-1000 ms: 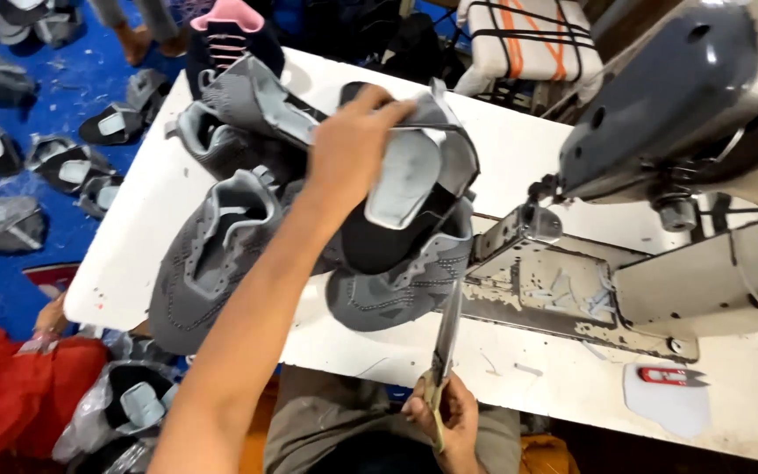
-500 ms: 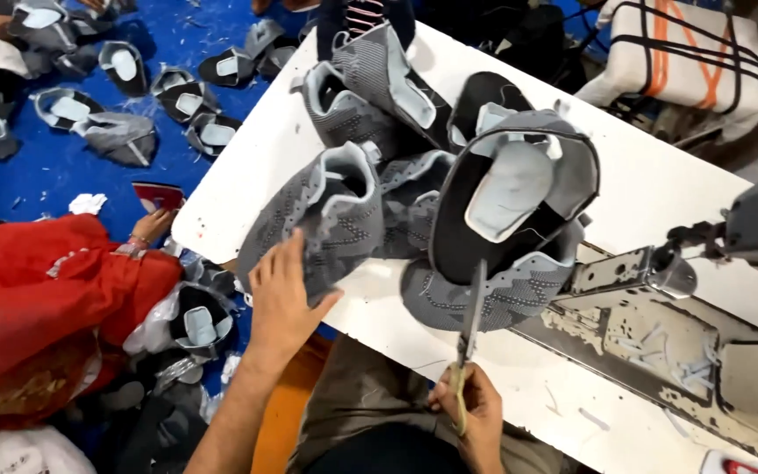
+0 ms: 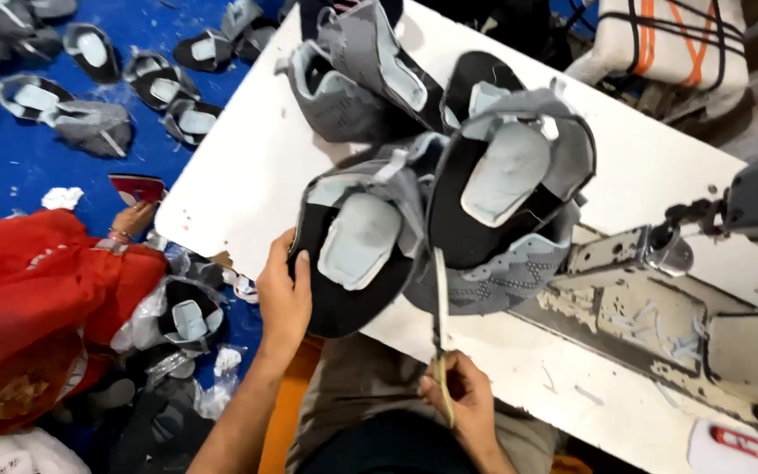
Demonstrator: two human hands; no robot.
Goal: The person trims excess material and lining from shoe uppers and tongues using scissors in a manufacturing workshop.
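My left hand [image 3: 284,297] grips the edge of a grey and black shoe upper [image 3: 354,254], turned lining side up at the near edge of the white table [image 3: 239,175]. A second upper [image 3: 511,189] lies touching it on the right, and a third grey upper [image 3: 353,79] sits behind. My right hand [image 3: 460,395] holds a pair of scissors [image 3: 439,307] below the table edge, blades pointing up toward the seam between the two near uppers.
A sewing machine [image 3: 677,298] stands on the right of the table. Several more uppers [image 3: 89,114] lie on the blue floor at left. A person in red [image 3: 37,290] sits low at left, their hand [image 3: 133,219] near the table corner. A white bag [image 3: 668,44] sits behind.
My left hand has flipped the near upper over, so its black lining and pale insole now face up. The view has moved closer; the scissors stay upright in my right hand.
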